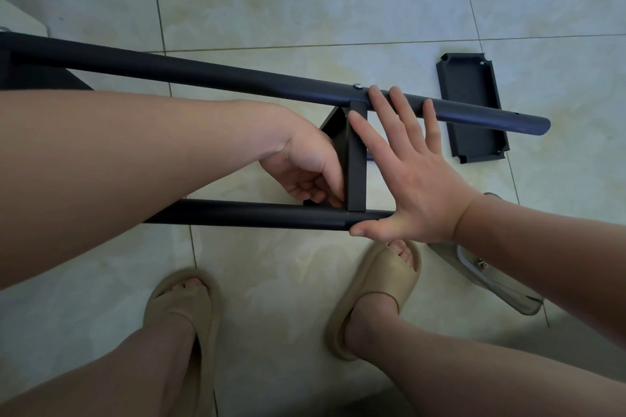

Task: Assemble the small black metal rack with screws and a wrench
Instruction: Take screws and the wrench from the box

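Two black metal tubes run across the view, the upper tube [203, 73] and the lower tube [254, 215]. A black shelf tray [356, 159] stands on edge between them. A silver screw head [356, 86] sits on the upper tube above the tray. My left hand [305, 162] is curled at the tray's left face just above the lower tube, fingertips pinched against it; what lies between the fingertips is hidden. My right hand [410, 176] is flat and spread, its fingers on the upper tube and its thumb on the lower tube's end.
A second black shelf tray [472, 108] lies on the tiled floor at the right. A clear plastic bag [491, 281] with small hardware lies under my right forearm. My feet in beige slippers [376, 294] stand just below the rack. White furniture edges show at the top and left.
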`<control>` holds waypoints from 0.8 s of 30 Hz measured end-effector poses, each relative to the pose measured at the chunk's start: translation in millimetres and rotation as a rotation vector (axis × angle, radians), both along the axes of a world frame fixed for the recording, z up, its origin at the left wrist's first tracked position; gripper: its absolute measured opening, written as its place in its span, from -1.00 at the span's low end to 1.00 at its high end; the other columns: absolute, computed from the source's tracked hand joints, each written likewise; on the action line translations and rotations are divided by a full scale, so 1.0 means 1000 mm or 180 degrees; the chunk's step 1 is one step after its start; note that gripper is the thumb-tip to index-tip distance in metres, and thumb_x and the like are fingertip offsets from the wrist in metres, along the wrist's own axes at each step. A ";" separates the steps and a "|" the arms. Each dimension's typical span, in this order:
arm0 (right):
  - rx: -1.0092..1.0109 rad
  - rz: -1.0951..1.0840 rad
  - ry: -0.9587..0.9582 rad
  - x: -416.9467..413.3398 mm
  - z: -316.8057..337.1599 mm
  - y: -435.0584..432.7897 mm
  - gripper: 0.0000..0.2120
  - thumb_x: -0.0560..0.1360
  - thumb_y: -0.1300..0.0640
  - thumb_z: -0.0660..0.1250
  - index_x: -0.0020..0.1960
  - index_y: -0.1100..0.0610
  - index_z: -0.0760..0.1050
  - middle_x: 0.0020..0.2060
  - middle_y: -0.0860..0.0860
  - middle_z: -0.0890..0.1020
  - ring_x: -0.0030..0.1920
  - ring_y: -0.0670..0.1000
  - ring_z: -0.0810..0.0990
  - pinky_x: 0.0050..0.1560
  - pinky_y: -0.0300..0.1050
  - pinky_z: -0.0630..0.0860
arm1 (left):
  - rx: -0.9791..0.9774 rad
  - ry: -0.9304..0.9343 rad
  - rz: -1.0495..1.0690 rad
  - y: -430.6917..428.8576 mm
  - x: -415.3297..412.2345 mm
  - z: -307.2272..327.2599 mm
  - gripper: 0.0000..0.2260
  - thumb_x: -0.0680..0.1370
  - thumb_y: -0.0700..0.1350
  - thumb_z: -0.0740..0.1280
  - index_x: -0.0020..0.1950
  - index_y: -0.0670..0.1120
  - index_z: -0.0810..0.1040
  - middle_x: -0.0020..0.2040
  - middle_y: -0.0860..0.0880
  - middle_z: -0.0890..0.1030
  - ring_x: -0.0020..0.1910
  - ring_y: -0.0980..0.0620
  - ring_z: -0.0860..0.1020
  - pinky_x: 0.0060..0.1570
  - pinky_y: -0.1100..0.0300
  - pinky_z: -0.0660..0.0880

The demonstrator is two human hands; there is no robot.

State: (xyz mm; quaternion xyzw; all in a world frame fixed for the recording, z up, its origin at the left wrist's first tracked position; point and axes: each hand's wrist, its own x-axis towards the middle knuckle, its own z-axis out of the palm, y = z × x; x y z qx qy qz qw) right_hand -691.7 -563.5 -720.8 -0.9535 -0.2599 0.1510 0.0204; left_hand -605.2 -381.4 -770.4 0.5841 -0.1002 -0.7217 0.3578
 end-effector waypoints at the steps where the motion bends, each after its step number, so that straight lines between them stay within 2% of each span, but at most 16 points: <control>1: -0.0003 0.0005 -0.0002 0.000 0.000 0.000 0.21 0.31 -0.62 0.13 0.66 0.14 -0.08 0.64 0.24 -0.11 0.62 0.31 -0.20 0.50 0.52 -0.19 | -0.0016 0.0027 0.0016 0.001 0.000 0.000 -0.80 0.52 -0.27 0.41 -0.25 -0.03 0.71 -0.28 0.02 0.64 -0.34 0.12 0.49 -0.30 0.31 0.44; 4: -0.0013 0.0007 -0.0006 0.000 0.000 -0.001 0.20 0.31 -0.62 0.13 0.67 0.13 -0.09 0.64 0.23 -0.12 0.62 0.30 -0.20 0.50 0.51 -0.19 | -0.0028 0.0088 0.0073 0.004 0.000 -0.001 -0.86 0.52 -0.29 0.39 -0.12 -0.06 0.67 -0.24 0.02 0.63 -0.30 0.10 0.49 -0.22 0.27 0.44; 7: -0.0024 0.0012 -0.0008 0.000 0.000 -0.001 0.20 0.31 -0.63 0.11 0.67 0.13 -0.09 0.64 0.23 -0.12 0.62 0.30 -0.21 0.50 0.51 -0.19 | 0.0003 0.0198 0.0018 0.006 0.000 -0.002 -0.89 0.54 -0.22 0.38 -0.04 -0.04 0.67 -0.15 0.02 0.65 -0.30 0.10 0.49 -0.14 0.23 0.45; 15: -0.0049 0.0018 0.0023 0.000 -0.001 -0.001 0.22 0.30 -0.63 0.12 0.67 0.13 -0.10 0.64 0.22 -0.13 0.62 0.29 -0.22 0.49 0.52 -0.19 | 0.0008 0.0099 0.0075 0.000 -0.001 -0.006 -0.85 0.54 -0.24 0.40 -0.20 -0.06 0.67 -0.27 0.01 0.64 -0.37 0.12 0.47 -0.27 0.29 0.47; 20: 0.0010 0.0021 -0.0003 0.000 -0.002 -0.002 0.21 0.30 -0.63 0.12 0.67 0.12 -0.10 0.64 0.22 -0.13 0.62 0.28 -0.22 0.50 0.51 -0.19 | -0.0042 0.0134 0.0136 0.001 -0.002 -0.003 -0.78 0.53 -0.29 0.39 -0.24 -0.04 0.70 -0.31 0.03 0.62 -0.35 0.12 0.47 -0.27 0.30 0.47; 24: 0.0048 0.0039 -0.0102 -0.001 -0.003 -0.004 0.19 0.31 -0.63 0.11 0.67 0.10 -0.11 0.64 0.20 -0.12 0.63 0.27 -0.21 0.51 0.49 -0.17 | 0.0125 -0.0080 0.0245 0.006 -0.007 0.010 -0.85 0.54 -0.28 0.38 0.03 -0.07 0.64 -0.14 -0.01 0.64 -0.22 0.08 0.54 -0.12 0.24 0.49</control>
